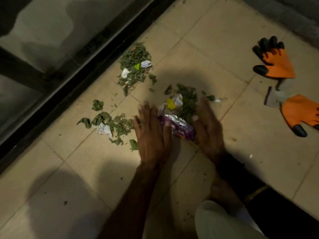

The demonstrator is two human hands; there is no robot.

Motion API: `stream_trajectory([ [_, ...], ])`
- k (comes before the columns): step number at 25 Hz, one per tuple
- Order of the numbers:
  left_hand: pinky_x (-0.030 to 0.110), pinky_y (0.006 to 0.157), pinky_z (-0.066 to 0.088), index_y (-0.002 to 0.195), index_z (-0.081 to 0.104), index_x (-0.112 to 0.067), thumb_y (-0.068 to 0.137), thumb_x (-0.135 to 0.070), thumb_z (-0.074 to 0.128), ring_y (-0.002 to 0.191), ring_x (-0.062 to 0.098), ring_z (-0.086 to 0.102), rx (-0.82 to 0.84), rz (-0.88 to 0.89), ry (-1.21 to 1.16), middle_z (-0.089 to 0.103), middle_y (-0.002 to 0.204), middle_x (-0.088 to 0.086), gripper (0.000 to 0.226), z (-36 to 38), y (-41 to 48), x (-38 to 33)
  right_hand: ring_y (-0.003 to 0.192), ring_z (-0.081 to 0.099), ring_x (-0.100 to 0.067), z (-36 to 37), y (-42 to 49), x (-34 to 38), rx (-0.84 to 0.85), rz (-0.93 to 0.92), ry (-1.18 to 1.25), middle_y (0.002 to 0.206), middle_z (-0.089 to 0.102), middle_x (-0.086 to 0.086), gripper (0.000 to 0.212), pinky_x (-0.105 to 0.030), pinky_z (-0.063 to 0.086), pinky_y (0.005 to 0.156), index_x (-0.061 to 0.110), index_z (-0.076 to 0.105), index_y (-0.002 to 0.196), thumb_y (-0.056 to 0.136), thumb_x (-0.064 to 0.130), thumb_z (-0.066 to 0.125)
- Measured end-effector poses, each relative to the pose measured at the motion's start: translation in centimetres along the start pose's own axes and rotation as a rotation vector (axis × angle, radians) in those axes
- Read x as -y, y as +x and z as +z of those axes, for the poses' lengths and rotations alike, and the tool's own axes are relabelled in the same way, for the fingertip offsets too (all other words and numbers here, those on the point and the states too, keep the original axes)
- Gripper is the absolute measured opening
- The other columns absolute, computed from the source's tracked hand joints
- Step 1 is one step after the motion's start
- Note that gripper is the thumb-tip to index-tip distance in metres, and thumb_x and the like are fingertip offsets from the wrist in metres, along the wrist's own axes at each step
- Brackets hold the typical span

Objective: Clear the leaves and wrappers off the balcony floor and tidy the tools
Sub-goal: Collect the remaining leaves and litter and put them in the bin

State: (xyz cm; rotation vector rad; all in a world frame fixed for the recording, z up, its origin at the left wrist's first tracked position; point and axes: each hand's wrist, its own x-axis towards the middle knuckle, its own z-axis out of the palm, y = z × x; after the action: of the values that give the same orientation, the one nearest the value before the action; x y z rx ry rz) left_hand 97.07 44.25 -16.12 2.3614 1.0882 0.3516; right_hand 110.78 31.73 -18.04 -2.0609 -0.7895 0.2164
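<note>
Fingers (146, 116) straight, my left hand (151, 135) and right hand (209, 130) flank the purple wrapper (180, 125); loose scooping could spill leaves (188, 102).

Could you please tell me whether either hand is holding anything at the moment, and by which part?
Nothing is held. The left hand and right hand, fingers straight, flank the purple wrapper and leaf pile between them.

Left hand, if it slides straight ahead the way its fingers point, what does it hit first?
Bare floor tile first, then probably the far leaf pile near its crumpled white paper; the left hand is blurred, so its line is approximate.
</note>
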Motion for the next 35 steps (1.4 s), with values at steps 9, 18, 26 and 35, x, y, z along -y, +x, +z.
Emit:
stream_trajectory([
  [9,0.047,0.127,0.006,0.161,0.002,-0.012,0.105,-0.054,0.023,0.156,0.018,-0.007,-0.178,-0.342,-0.076,-0.003,0.169,0.009,0.073,-1.5,0.2,6.2,0.154,0.020,-0.021,2.7,6.1,0.0,0.331,-0.003,-0.076,0.166,0.024,-0.010,0.075,-0.044,0.015,0.127,0.009,0.027,0.159,0.097,0.052,0.033],
  [18,0.057,0.119,0.025,0.155,0.023,-0.013,0.104,-0.051,0.034,0.148,0.031,0.026,-0.253,-0.391,-0.103,0.028,0.161,0.012,0.064,-4.3,5.3,10.5,0.149,0.032,-0.011,5.4,10.7,2.9,0.566,-0.145,0.005,0.160,0.038,-0.003,0.066,-0.038,0.021,0.126,0.011,0.039,0.155,0.099,0.044,0.050],
  [26,0.043,0.127,0.009,0.160,0.015,-0.014,0.105,-0.053,0.028,0.155,0.020,0.009,0.005,-0.126,-0.078,0.011,0.168,0.009,0.069,-2.8,16.4,8.2,0.154,0.021,-0.026,12.4,25.8,10.0,0.631,-0.077,-0.206,0.168,0.020,-0.012,0.069,-0.041,0.017,0.125,0.019,0.028,0.160,0.099,0.047,0.045],
  [35,0.033,0.110,0.041,0.146,0.045,-0.009,0.097,-0.026,0.048,0.129,0.019,0.051,0.106,0.197,-0.280,0.053,0.143,0.008,0.051,-4.4,13.3,6.8,0.124,0.060,-0.007,8.3,18.6,8.7,0.814,-0.151,0.008,0.132,0.067,0.006,0.038,-0.031,0.046,0.109,0.027,0.065,0.134,0.096,0.025,0.064],
])
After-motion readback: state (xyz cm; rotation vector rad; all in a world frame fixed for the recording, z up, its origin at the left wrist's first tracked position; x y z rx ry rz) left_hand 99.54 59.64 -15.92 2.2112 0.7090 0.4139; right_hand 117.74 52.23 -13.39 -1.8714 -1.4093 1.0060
